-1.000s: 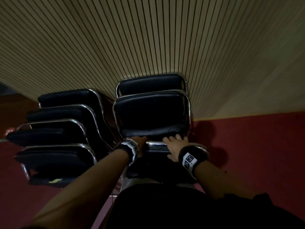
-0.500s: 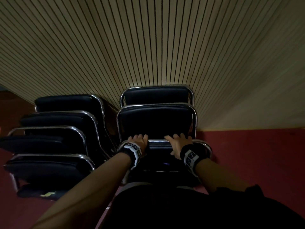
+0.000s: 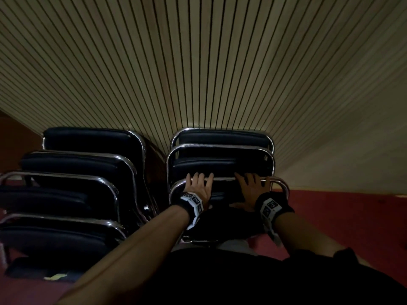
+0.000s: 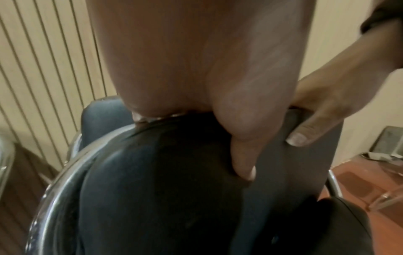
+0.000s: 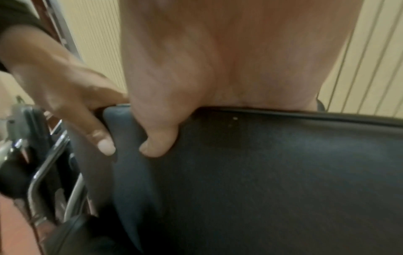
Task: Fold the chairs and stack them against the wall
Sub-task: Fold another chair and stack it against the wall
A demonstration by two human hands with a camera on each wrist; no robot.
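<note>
Two folded black chairs with chrome frames (image 3: 220, 164) lean on the slatted wall (image 3: 198, 62). A third folded chair (image 3: 280, 182) stands just in front of them. Both hands hold its top edge. My left hand (image 3: 198, 188) lies over the rail left of centre, fingers across the top, thumb (image 4: 242, 155) pressed on the near face of the black backrest (image 4: 152, 189). My right hand (image 3: 253, 190) holds the rail to the right the same way, thumb (image 5: 159, 146) on the backrest (image 5: 283, 172). The fingertips beyond the edge are hidden in both wrist views.
To the left, a second stack of several folded chairs (image 3: 83, 161) leans on the same wall, with a yellow scrap (image 3: 55, 276) on its lowest seat. Red floor (image 3: 341, 216) spreads out to the right. My dark-clothed body is close behind the held chair.
The held chair's top has moved in closer to the two chairs on the wall. Both hands stayed on its rail, their fingers now more spread out.
</note>
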